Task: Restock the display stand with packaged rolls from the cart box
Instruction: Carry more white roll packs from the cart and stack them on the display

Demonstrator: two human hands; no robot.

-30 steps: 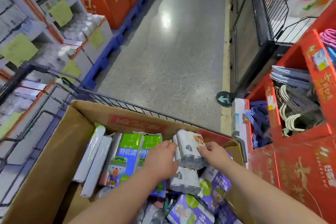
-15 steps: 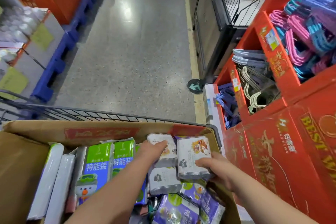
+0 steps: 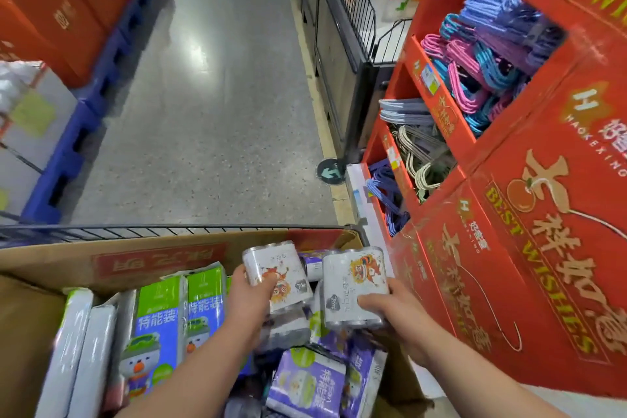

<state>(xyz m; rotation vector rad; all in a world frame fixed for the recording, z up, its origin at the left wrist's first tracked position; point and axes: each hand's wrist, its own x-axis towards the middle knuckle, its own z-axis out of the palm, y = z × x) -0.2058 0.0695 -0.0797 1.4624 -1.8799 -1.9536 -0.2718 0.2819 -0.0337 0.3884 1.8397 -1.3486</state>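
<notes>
A brown cardboard box point(image 3: 51, 261) sits in a wire cart below me, filled with green, blue and purple packages. My left hand point(image 3: 249, 295) grips a white pack of rolls point(image 3: 274, 273) printed with a cartoon figure, lifted above the box's contents. My right hand point(image 3: 393, 316) grips a second, similar white pack of rolls point(image 3: 354, 285) at the box's right end. The red tiered display stand point(image 3: 529, 248) rises just to the right, its bins holding clothes hangers.
The cart's wire rim point(image 3: 169, 231) runs along the box's far side. Pink and blue hangers point(image 3: 481, 71) fill the stand's upper bin, grey ones point(image 3: 420, 159) a lower bin. Grey aisle floor point(image 3: 210, 105) stretches ahead; orange cartons on blue pallets point(image 3: 78, 78) line the left.
Each hand now holds its own pack, both lifted higher and further apart. My view has swung right, bringing the red stand closer.
</notes>
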